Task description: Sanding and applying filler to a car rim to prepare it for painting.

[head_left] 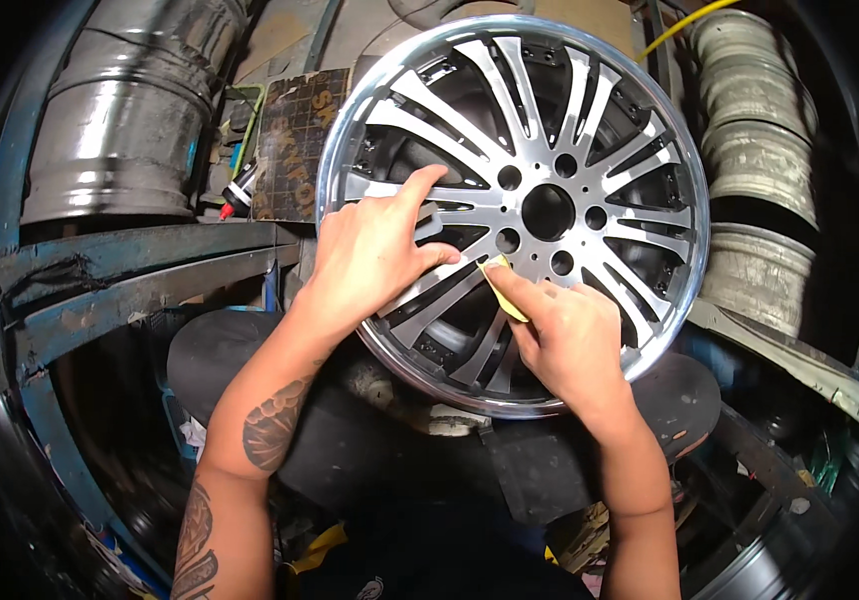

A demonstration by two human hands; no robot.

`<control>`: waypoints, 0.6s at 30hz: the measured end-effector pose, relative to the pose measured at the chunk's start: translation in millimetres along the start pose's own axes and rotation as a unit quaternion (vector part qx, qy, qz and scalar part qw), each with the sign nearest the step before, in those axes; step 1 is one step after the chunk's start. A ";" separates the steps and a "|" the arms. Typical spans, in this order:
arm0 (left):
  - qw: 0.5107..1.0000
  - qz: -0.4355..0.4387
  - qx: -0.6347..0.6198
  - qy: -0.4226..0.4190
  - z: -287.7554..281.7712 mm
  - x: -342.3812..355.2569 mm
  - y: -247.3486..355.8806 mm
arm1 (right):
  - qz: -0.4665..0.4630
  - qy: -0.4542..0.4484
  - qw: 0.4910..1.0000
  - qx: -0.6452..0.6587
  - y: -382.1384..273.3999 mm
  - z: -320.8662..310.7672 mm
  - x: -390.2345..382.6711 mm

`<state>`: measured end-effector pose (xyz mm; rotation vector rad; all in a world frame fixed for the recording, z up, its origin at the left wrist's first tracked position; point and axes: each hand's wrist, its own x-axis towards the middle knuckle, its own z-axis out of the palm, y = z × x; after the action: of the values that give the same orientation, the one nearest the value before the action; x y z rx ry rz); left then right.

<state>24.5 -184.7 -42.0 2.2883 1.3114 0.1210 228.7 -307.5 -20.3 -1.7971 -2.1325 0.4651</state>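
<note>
A silver alloy wheel [611, 183] with dark recesses and a polished rim fills the upper middle. My left hand [382, 243] rests over its left spokes, thumb and forefinger spread apart, other fingers partly hidden; a small grey piece [428, 223] shows between them, too unclear to name. My right hand [570, 340] is closed on a small yellow sheet or pad [505, 300], pressing it with the fingertips on a spoke just below the hub.
Metal wheel barrels [120, 140] lie at left; a stack of dull rims [755, 180] stands at right. Blue metal rails [120, 255] cross the left. A printed cardboard piece [290, 145] is behind the wheel. My dark-clad legs [220, 370] are beneath it.
</note>
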 end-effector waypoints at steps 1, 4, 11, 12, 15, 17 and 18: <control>1.000 0.001 0.004 0.027 1.9 1.1 -3.9 | -0.001 -0.022 0.999 -0.031 -2.9 -2.2 -0.5; 0.996 0.003 -0.022 0.087 1.5 4.6 -13.7 | -0.038 0.008 0.997 -0.059 -6.5 13.9 0.1; 0.995 -0.020 -0.075 0.061 -3.7 4.2 -8.9 | -0.063 -0.043 0.991 -0.107 -8.6 37.0 5.7; 0.994 0.005 -0.073 0.082 -1.9 5.7 -11.5 | -0.063 -0.051 0.992 -0.100 -9.8 35.0 9.8; 0.994 0.004 -0.078 0.080 -0.6 4.0 -16.4 | -0.067 -0.066 0.991 -0.092 -11.0 35.8 11.4; 0.995 -0.002 -0.072 0.075 0.5 2.3 -13.9 | -0.044 -0.051 0.995 -0.078 -11.3 36.1 8.9; 0.994 0.010 -0.074 0.085 1.6 2.6 -14.0 | -0.045 -0.044 0.995 -0.071 -9.6 38.0 10.1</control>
<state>15.4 -177.3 -50.3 2.2045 1.3155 0.4139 202.0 -300.9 -50.0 -1.7763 -2.3492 0.3848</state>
